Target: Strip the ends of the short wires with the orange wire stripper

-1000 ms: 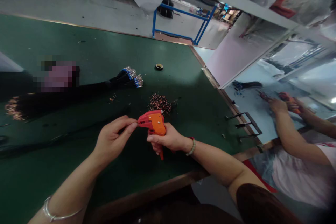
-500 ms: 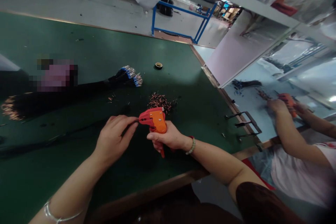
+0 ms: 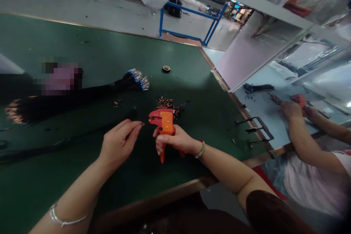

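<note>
My right hand (image 3: pixel 175 140) is wrapped round the handles of a red and orange wire stripper (image 3: pixel 166 121), whose jaws point left with a gap between them. Just left of those jaws, my left hand (image 3: pixel 120 140) pinches a thin dark wire (image 3: pixel 143 124); only its short tip shows past the fingertips. Behind the tool lies a heap of copper and black wire scraps (image 3: pixel 167 103). A thick bundle of black wires (image 3: pixel 90 93) stretches across the left of the table, with bare copper ends at one side and blue and silver terminals at the other.
A roll of black tape (image 3: pixel 166 68) rests on the green table (image 3: pixel 192 80). Near the right edge stands a black metal bracket (image 3: pixel 259 129). Beyond it, a co-worker (image 3: pixel 307 146) handles a similar red tool at a pale blue table. A blue frame (image 3: pixel 189 22) stands on the floor behind.
The stripper has come away from the wire tip and tilted upward, and its jaws have parted. My left hand has drawn slightly left, still pinching.
</note>
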